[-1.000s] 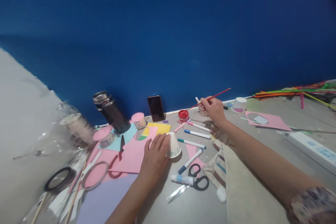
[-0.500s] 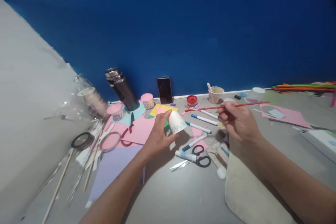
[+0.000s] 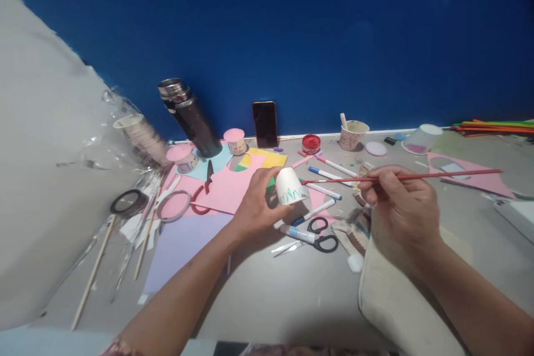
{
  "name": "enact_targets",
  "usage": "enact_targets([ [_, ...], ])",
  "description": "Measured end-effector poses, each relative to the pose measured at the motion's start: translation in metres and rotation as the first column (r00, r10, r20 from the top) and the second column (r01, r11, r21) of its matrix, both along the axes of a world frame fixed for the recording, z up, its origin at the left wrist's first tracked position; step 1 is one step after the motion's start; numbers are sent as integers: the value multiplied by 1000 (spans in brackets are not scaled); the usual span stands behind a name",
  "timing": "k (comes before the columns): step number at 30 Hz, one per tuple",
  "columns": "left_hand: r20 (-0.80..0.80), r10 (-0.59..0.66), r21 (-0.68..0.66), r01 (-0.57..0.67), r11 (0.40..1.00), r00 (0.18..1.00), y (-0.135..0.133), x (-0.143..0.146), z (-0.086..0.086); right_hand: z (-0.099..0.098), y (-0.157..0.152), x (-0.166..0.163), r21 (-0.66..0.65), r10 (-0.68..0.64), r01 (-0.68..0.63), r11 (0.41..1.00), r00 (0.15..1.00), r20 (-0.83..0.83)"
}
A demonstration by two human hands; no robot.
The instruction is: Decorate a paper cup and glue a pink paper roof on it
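My left hand (image 3: 255, 206) grips a small white paper cup (image 3: 290, 187), upside down and raised off the table, with a teal zigzag drawn round its rim. My right hand (image 3: 398, 208) pinches a thin red paintbrush (image 3: 438, 175) held level, its tip pointing left and almost touching the cup's side. An open pot of red paint (image 3: 311, 143) stands by the blue wall, next to a patterned paper cup (image 3: 352, 134) with a stick in it.
Markers (image 3: 327, 174), black scissors (image 3: 321, 240) and a glue tube (image 3: 297, 233) lie under the hands. Pink paper sheets (image 3: 227, 189), a lilac sheet (image 3: 179, 247), tape rolls (image 3: 127, 202), a black flask (image 3: 189, 118), a phone (image 3: 265, 123), stacked cups (image 3: 142, 136), colored straws (image 3: 496, 125) and a cloth bag (image 3: 400, 300) surround them.
My right hand drew the brush back from the far cup toward me. My left hand lifted the white cup off the table, and the brush tip came up to it.
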State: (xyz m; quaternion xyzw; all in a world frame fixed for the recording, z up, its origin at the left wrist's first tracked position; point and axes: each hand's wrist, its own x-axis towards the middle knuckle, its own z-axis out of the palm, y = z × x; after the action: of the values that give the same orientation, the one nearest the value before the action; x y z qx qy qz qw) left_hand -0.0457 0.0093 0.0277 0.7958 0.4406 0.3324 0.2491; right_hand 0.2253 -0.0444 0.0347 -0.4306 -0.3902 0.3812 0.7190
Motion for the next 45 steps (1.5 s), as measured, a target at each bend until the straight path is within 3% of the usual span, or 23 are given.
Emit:
enact_targets([
  [3,-98,0,33,3,999,995,-1,0,-2,3,-2,-1,-2,6,-6,1000,1000,23],
  [9,-344,72,320,45,946,936,2,7,-15,0,-2,-3,-27,32,-31,999,999,35],
  [12,-374,106,352,35,935,921,3,11,-16,-2,-1,-5,-36,28,-27,999,999,39],
  [14,-268,85,318,4,948,960,5,9,-14,-2,1,-5,-32,9,-7,999,999,49],
  [17,82,60,129,-70,989,995,11,1,-10,-2,5,-2,-4,-28,28,1000,999,27],
  [20,399,22,-154,44,987,917,14,-4,-8,-2,9,2,18,-34,35,999,998,-54],
  [22,500,-20,-248,165,955,866,14,-3,-9,-1,10,4,14,-34,35,999,993,-111],
  [24,529,-50,-269,224,937,847,11,0,-11,1,9,5,10,-25,26,1000,989,-144],
  [33,499,-65,-321,254,912,864,5,3,-19,9,7,7,-2,5,-5,1000,989,-147],
  [38,454,-75,-258,212,943,888,2,4,-21,9,1,6,-19,59,-62,998,992,-108],
  [45,400,-90,-216,189,958,912,0,6,-22,10,-6,0,-15,28,-29,999,999,-21],
])
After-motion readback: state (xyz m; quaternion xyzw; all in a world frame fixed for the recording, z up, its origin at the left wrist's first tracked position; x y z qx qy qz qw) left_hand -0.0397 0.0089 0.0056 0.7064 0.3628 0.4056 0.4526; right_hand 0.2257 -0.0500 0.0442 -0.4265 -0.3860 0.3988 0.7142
